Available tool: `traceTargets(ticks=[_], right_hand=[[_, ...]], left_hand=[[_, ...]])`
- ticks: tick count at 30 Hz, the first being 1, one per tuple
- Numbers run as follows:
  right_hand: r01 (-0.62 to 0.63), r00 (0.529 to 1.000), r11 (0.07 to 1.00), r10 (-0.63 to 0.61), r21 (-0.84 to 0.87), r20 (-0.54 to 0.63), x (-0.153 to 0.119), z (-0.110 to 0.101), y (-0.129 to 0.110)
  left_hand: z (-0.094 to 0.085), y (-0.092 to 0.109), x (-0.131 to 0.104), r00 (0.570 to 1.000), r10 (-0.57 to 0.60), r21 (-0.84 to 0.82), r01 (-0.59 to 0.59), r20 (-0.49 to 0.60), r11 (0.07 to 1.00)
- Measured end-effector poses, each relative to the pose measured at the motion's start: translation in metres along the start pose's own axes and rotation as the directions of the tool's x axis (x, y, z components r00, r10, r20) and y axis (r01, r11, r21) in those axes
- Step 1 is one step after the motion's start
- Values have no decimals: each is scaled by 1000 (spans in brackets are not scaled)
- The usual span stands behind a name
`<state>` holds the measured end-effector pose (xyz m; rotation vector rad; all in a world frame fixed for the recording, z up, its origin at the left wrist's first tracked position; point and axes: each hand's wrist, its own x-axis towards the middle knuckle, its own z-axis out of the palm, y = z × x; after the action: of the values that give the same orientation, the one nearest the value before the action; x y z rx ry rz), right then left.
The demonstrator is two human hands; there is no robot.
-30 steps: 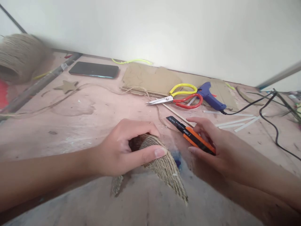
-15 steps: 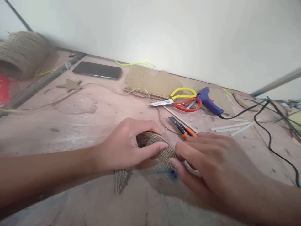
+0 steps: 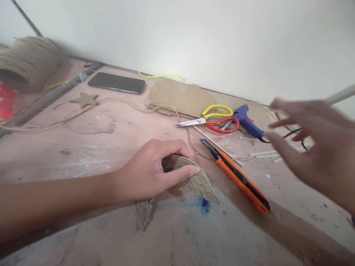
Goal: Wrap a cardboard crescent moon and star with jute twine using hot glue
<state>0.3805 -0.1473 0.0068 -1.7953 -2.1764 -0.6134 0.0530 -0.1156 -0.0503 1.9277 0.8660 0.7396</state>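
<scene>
My left hand (image 3: 161,170) is closed around a curved, crescent-like piece covered in rows of twine (image 3: 198,181), its thumb pressed on the ribbed face. Pointed ends of the piece show on both sides of the hand; its middle is hidden under the fingers. My right hand (image 3: 313,144) is raised at the right, slightly blurred, with fingers apart and nothing in them. Nearest to it is a blue glue gun (image 3: 248,122) with a black cord. An orange box cutter (image 3: 241,181) lies between the two hands, its blade pointing up and left.
Scissors (image 3: 203,121) with yellow and red handles lie before cardboard sheets (image 3: 180,94). Several white glue sticks (image 3: 263,153) and a thin wooden stick (image 3: 219,146) are at the right. Farther left are a phone (image 3: 116,82), a cardboard star (image 3: 84,100) and a twine spool (image 3: 30,62).
My right hand has let go of the twine-covered piece's tip and moved up and right, toward the glue gun. The box cutter is now uncovered. My left hand keeps its hold.
</scene>
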Motion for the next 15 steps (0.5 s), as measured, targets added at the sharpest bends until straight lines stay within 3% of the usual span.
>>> traceTargets(ticks=[3,6,9,12,15], right_hand=[[147,951,973,-188,176,244,-16,12,-10],[159,890,927,-283,339,357,-32,24,-23],[94,880,947,-223,308,420,-40,34,-26],[40,875,970,-149,238,460,-39,41,-20],[-25,911,979,-61,202,408,-32,40,-15]], left_hand=[[-2,0,-1,994,-44,-25,41,-104,999],[-1,-2,-4,983,-79,-98,64,-165,993],[4,-3,-7,974,-185,-274,144,-130,951],[10,2,-11,953,-297,-471,237,-56,849],[16,7,-16,937,-349,-597,288,15,749]])
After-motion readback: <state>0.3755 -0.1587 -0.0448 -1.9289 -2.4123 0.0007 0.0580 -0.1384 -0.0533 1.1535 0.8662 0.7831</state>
